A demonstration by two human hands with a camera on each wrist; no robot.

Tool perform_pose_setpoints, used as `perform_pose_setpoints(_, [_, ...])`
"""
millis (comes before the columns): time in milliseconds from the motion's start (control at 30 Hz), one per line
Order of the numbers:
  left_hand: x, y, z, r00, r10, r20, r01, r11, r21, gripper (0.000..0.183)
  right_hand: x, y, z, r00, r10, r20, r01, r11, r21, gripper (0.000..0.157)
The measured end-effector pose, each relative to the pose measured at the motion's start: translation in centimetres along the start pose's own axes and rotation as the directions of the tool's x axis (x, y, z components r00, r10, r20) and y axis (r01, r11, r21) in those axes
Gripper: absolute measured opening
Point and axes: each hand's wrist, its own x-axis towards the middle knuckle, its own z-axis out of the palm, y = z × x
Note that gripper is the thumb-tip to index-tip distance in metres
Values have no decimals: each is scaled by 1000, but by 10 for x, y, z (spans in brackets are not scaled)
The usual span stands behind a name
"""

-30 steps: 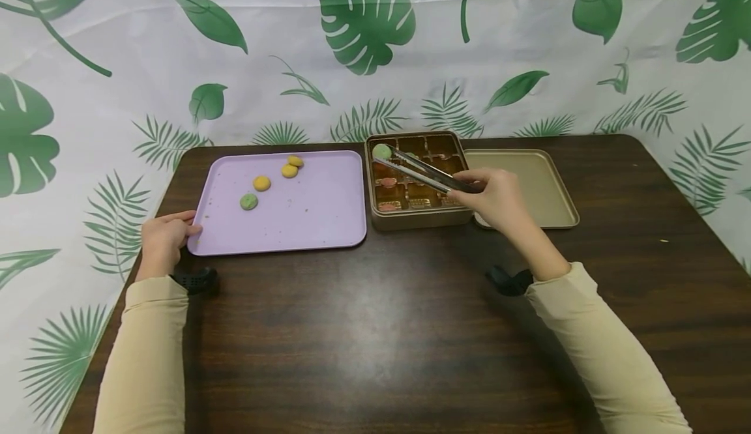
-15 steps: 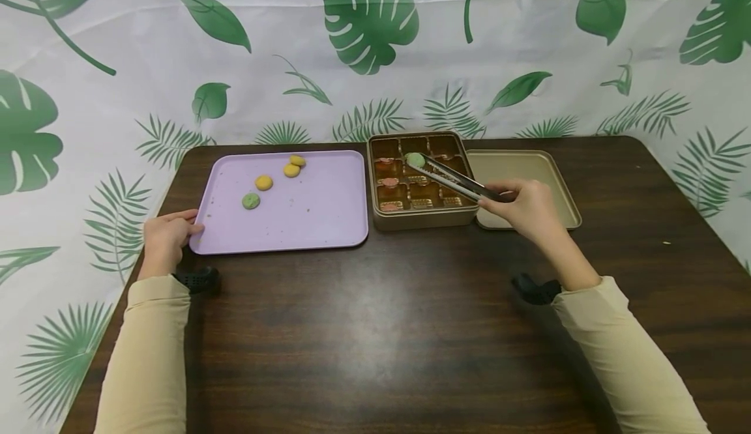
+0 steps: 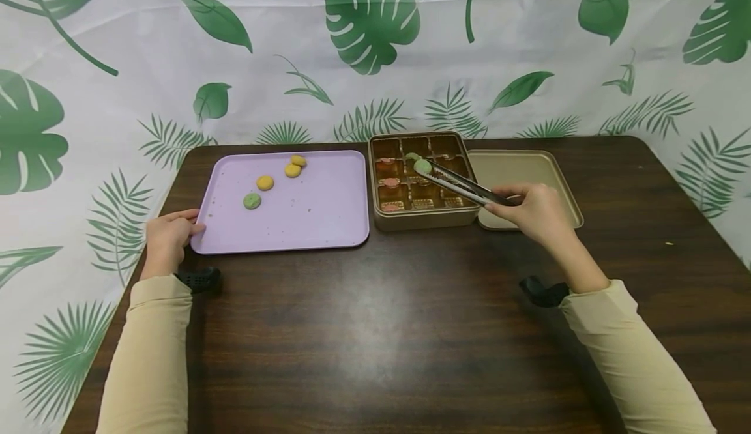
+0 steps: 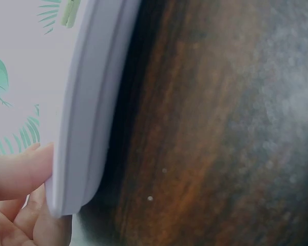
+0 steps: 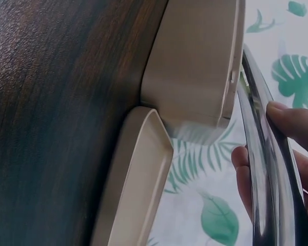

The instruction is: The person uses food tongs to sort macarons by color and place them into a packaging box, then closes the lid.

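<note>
My right hand (image 3: 536,212) grips metal tongs (image 3: 460,186), their tips around a green macaron (image 3: 423,166) over the middle of a gold box (image 3: 425,219) with a divided insert. Another green macaron (image 3: 412,156) shows partly behind it, in the box. Pink macarons (image 3: 390,183) sit in the left column of compartments. At the tray's left edge, my left hand (image 3: 167,238) pinches the rim of the lilac tray (image 3: 305,225), thumb on the rim in the left wrist view. On that tray lie a green macaron (image 3: 252,201) and several yellow macarons (image 3: 265,182).
The box's gold lid (image 3: 522,167) lies just right of the box, partly behind my right hand. Crumbs dot the tray. A dark wooden table (image 3: 352,330) carries everything, and a leaf-printed white cloth (image 3: 264,49) hangs behind it.
My right hand has moved right and slightly toward me, carrying the green macaron in the tongs from the box's back-left compartment to its middle. The left hand stays on the tray.
</note>
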Motion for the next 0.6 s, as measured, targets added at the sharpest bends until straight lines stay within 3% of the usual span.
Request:
perform_pose_setpoints(367, [1, -1, -1, 1000, -15, 0, 15, 1000, 19, 54, 1, 2, 4, 998, 28, 54, -29, 999, 19, 41])
perform_pose_setpoints(600, [2, 1, 1, 999, -32, -5, 32, 999, 15, 53, 3, -1, 12, 999, 37, 32, -38, 999, 32, 43])
